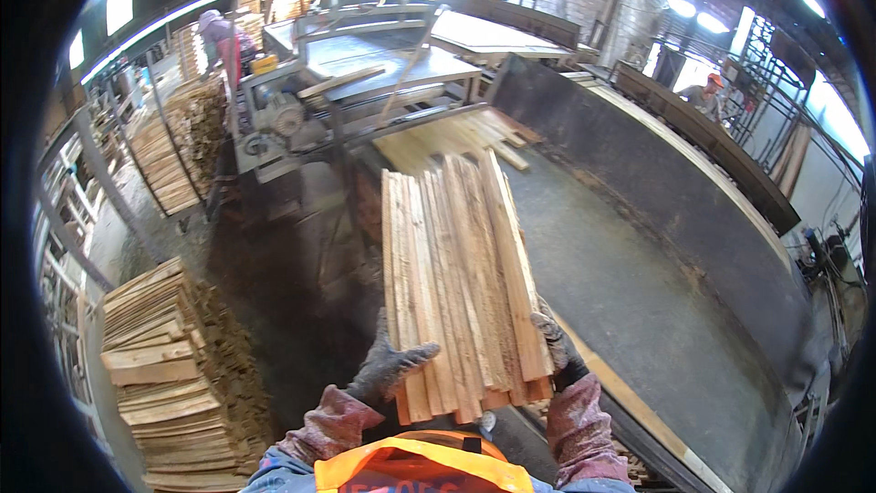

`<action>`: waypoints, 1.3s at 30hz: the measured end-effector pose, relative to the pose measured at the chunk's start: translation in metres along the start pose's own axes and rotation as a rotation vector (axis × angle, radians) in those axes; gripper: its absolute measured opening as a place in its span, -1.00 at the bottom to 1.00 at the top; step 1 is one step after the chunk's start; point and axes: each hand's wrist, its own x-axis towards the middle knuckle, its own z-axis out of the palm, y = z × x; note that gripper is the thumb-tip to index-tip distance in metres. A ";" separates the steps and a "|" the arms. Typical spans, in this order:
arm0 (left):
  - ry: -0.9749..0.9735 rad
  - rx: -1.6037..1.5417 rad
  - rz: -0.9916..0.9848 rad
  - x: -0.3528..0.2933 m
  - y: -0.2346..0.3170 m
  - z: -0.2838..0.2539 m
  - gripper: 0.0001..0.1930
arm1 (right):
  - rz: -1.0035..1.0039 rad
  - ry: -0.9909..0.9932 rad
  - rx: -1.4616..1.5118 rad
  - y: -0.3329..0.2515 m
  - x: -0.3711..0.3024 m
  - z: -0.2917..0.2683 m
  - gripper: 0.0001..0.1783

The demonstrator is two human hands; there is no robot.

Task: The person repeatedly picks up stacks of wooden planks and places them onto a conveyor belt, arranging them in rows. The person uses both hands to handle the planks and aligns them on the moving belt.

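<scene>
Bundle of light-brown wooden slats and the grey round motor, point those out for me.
Bundle of light-brown wooden slats (pixel 449 283): head view, middle of its visible face.
Grey round motor (pixel 283 116): head view, on its casing.

Pale boards (pixel 429 142) on dark tabletop (pixel 620 246)

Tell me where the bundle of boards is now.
In the head view, the bundle of boards is near the centre, held between the left hand and the right hand, with flat pale boards just beyond it.
</scene>
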 end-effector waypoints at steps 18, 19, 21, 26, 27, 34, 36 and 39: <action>-0.685 0.380 -0.788 0.187 -0.207 0.348 -0.05 | 0.509 -0.082 -0.771 -0.253 0.128 -0.444 0.33; -0.761 0.447 -0.775 0.195 -0.199 0.355 -0.04 | 0.493 0.038 -0.965 -0.253 0.135 -0.454 0.37; -0.979 0.496 -0.721 0.221 -0.175 0.355 -0.14 | 0.406 0.197 -1.203 -0.246 0.142 -0.471 0.31; -1.191 0.551 -0.635 0.282 -0.143 0.376 -0.17 | 0.435 0.281 -1.187 -0.245 0.145 -0.497 0.04; -1.234 0.561 -0.507 0.294 -0.141 0.382 -0.17 | 0.400 0.349 -1.168 -0.246 0.147 -0.499 -0.02; -1.395 0.464 -0.289 0.366 -0.145 0.427 -0.23 | 0.362 0.383 -1.309 -0.249 0.164 -0.538 -0.09; -1.453 0.480 -0.216 0.388 -0.154 0.436 -0.24 | 0.342 0.348 -1.330 -0.268 0.171 -0.563 -0.08; -1.474 0.690 0.051 0.433 -0.175 0.444 -0.29 | 0.591 0.578 -1.286 -0.296 0.179 -0.592 -0.05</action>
